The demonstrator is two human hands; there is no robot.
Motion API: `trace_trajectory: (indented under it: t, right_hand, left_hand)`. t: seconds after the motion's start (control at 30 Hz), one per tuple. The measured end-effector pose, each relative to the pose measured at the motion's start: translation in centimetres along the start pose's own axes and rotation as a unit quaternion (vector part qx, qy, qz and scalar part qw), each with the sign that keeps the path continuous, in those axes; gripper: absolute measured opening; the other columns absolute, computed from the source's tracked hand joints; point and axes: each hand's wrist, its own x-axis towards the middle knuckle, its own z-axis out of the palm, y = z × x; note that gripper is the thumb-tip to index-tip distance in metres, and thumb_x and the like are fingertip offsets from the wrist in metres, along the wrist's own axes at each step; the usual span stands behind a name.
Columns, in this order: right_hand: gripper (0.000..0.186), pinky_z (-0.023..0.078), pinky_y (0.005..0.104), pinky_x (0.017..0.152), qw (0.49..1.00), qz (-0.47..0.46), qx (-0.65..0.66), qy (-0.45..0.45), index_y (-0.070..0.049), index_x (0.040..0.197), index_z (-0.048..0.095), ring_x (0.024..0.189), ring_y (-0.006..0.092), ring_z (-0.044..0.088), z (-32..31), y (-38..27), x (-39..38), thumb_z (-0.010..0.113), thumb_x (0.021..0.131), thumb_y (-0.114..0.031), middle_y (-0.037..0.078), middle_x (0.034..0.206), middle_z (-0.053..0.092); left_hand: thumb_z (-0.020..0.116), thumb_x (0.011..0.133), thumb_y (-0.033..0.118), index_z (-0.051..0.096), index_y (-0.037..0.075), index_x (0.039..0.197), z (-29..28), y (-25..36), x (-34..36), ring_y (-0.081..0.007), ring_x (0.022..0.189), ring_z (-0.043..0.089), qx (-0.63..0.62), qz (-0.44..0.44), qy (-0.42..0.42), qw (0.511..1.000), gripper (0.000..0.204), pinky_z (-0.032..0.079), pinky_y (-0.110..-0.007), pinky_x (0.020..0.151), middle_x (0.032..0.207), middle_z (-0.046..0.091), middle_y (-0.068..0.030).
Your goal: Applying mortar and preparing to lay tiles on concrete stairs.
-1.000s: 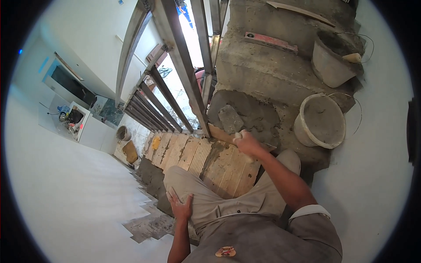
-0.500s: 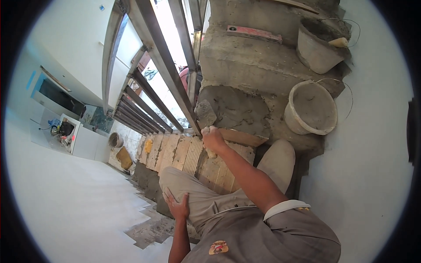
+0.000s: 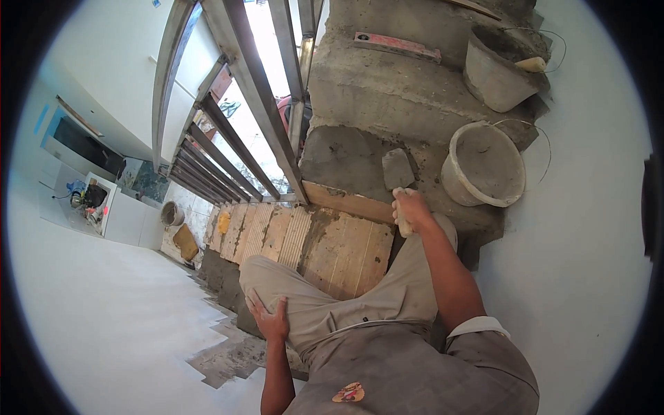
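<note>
My right hand [image 3: 413,210] grips the pale handle of a trowel [image 3: 398,169]. The trowel's grey, mortar-coated blade lies over the right end of a stair step spread with wet mortar [image 3: 339,152]. A wooden board [image 3: 349,202] stands along the front edge of that step. Just right of the blade is a bucket [image 3: 484,164] filled with grey mortar. My left hand [image 3: 271,319] rests on my left thigh with its fingers apart, holding nothing.
A second bucket [image 3: 499,76] with a handle sticking out sits one step higher. On that step lies a red spirit level [image 3: 397,46]. Metal railing bars [image 3: 252,97] rise at the left. Tiled lower steps [image 3: 346,252] lie between my legs, and a white wall [image 3: 574,228] borders the right.
My right hand has carried the trowel from the step's left end by the railing across to its right end. The mortar at the left now looks smoother. My left hand stays on the thigh.
</note>
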Motion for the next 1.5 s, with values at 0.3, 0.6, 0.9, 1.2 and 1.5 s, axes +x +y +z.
trace_trajectory:
  t: [0.3, 0.6, 0.9, 1.2, 1.5]
  right_hand:
    - [0.033, 0.052, 0.0365, 0.053, 0.997, 0.007, -0.079, 0.011, 0.002, 0.112, 0.057, 0.059, 0.0171, 0.058, -3.2, 1.3, -2.2, 0.051, 0.105, -0.029, 0.007, 0.082, 0.059]
    - [0.031, 0.053, 0.0381, 0.053, 0.997, 0.038, 0.064, 0.037, -0.002, 0.110, 0.057, 0.058, 0.0183, 0.058, -4.9, 1.5, 1.0, 0.054, 0.103, -0.033, 0.007, 0.080, 0.058]
    - [0.026, 0.049, 0.0337, 0.049, 0.993, 0.045, 0.050, -0.097, -0.006, 0.108, 0.057, 0.055, 0.0153, 0.056, -1.6, 5.2, -7.9, 0.056, 0.103, -0.032, 0.004, 0.077, 0.056]
    - [0.024, 0.051, 0.0385, 0.051, 0.989, -0.054, 0.070, -0.118, 0.001, 0.103, 0.053, 0.056, 0.0188, 0.061, 13.7, 1.4, -1.5, 0.058, 0.101, -0.023, 0.008, 0.079, 0.060]
    - [0.026, 0.052, 0.0416, 0.053, 0.977, -0.159, -0.112, -0.089, 0.002, 0.109, 0.057, 0.059, 0.0230, 0.063, 21.6, -1.3, 6.8, 0.064, 0.095, -0.020, 0.010, 0.082, 0.063]
  left_hand:
    - [0.074, 0.087, 0.047, 0.026, 0.007, 0.163, 0.4, 0.7, -0.6, -0.0456, 0.152, 0.025, 0.005, 0.016, 0.010, 1.000, 0.098, 0.026, -0.050, 0.122, 0.166, 0.020, -0.0296]
    - [0.071, 0.091, 0.051, 0.028, 0.008, 0.163, 0.4, 1.7, 0.3, -0.0444, 0.153, 0.024, 0.015, 0.030, -0.005, 0.999, 0.095, 0.025, -0.049, 0.123, 0.166, 0.020, -0.0287]
    - [0.073, 0.090, 0.048, 0.027, 0.006, 0.163, 0.7, 1.0, 0.9, -0.0452, 0.153, 0.024, 0.009, 0.024, -0.012, 1.000, 0.096, 0.024, -0.049, 0.123, 0.165, 0.020, -0.0308]
    - [0.074, 0.088, 0.047, 0.029, 0.007, 0.162, 0.7, 1.4, 0.8, -0.0459, 0.152, 0.026, -0.007, 0.013, -0.012, 1.000, 0.095, 0.027, -0.049, 0.122, 0.165, 0.021, -0.0305]
    - [0.074, 0.088, 0.048, 0.029, 0.010, 0.163, 0.7, 0.4, 0.1, -0.0441, 0.153, 0.025, -0.007, 0.016, 0.004, 1.000, 0.096, 0.027, -0.049, 0.122, 0.166, 0.021, -0.0278]
